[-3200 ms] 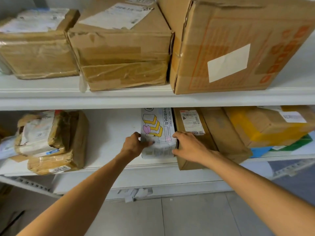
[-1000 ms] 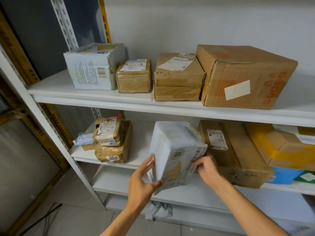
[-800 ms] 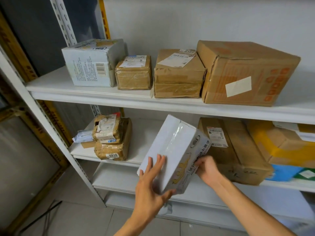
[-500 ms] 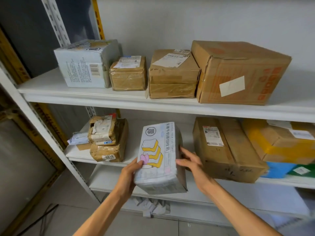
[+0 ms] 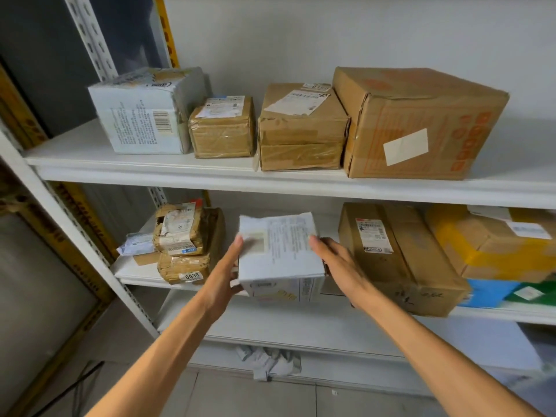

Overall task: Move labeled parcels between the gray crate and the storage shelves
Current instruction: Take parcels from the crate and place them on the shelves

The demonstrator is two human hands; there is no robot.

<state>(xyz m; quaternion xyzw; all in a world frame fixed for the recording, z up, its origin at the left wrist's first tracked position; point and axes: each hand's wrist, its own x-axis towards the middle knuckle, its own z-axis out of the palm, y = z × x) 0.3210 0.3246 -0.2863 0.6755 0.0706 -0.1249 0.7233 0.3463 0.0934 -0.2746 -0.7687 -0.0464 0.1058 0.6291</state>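
White rectangular paper-wrapped parcel [image 5: 279,251] at the front edge of the white metal middle shelf [image 5: 132,270]; left hand [image 5: 224,275] and right hand [image 5: 337,263] press flat against its opposite sides, fingers straight

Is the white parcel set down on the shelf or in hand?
In hand: left hand and right hand press the sides of the white parcel with straight fingers. Whether its underside touches the middle shelf cannot be told.
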